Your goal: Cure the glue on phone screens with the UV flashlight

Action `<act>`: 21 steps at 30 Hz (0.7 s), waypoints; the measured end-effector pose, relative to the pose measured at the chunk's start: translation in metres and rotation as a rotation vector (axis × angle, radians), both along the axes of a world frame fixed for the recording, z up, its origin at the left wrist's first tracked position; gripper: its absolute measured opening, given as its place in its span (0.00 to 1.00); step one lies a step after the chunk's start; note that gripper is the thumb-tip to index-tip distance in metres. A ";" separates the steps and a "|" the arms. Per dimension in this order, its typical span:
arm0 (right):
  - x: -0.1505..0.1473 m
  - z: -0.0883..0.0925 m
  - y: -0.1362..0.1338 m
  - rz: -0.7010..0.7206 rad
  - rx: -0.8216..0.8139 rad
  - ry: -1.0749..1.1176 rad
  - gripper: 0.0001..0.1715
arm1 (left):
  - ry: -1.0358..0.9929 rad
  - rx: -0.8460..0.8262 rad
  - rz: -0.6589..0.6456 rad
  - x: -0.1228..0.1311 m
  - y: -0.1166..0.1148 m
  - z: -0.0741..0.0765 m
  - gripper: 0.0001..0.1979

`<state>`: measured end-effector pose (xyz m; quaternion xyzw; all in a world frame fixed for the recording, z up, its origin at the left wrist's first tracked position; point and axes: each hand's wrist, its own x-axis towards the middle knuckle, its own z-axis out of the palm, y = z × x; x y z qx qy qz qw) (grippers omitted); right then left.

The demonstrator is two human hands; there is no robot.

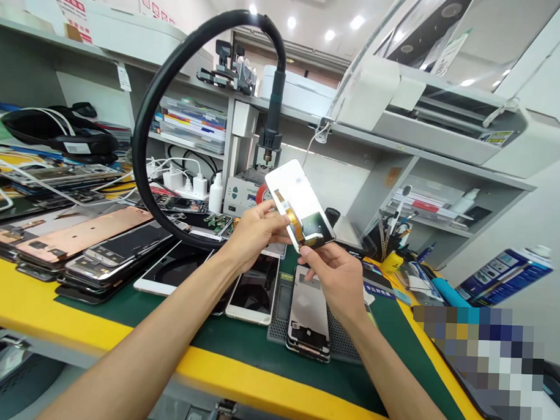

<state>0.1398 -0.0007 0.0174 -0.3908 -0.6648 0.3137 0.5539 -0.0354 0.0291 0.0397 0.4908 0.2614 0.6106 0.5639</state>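
Both hands hold up a phone screen [308, 195], its shiny silver back and gold flex cable facing me, tilted above the green mat. My left hand [256, 233] pinches its left edge near the cable. At the lower edge, my right hand [337, 273] grips it between thumb and fingers. Just below lies a small stack of phone screens [309, 315] on a dark perforated pad [280, 323]. To the left of that pad rest a white-framed phone [254, 289] and a white tablet [174, 270], partly hidden behind my left forearm.
Piles of phone screens and parts [77, 233] cover the left of the bench. A thick black hose [143, 119] arches over the middle. White chargers [189, 182] and a white bottle [216, 192] stand behind. A blue spray can [505, 276] and tools are at right, beside a pixelated area.
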 end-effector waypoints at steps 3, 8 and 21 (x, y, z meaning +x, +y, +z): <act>0.007 0.008 0.001 0.084 -0.101 0.124 0.30 | 0.015 0.021 0.040 -0.004 0.003 -0.002 0.19; 0.015 0.017 0.002 0.093 -0.315 0.216 0.26 | 0.145 0.166 0.083 -0.005 0.003 -0.003 0.27; 0.022 0.022 0.006 0.164 -0.435 0.365 0.21 | 0.539 0.353 -0.107 0.000 -0.018 0.000 0.23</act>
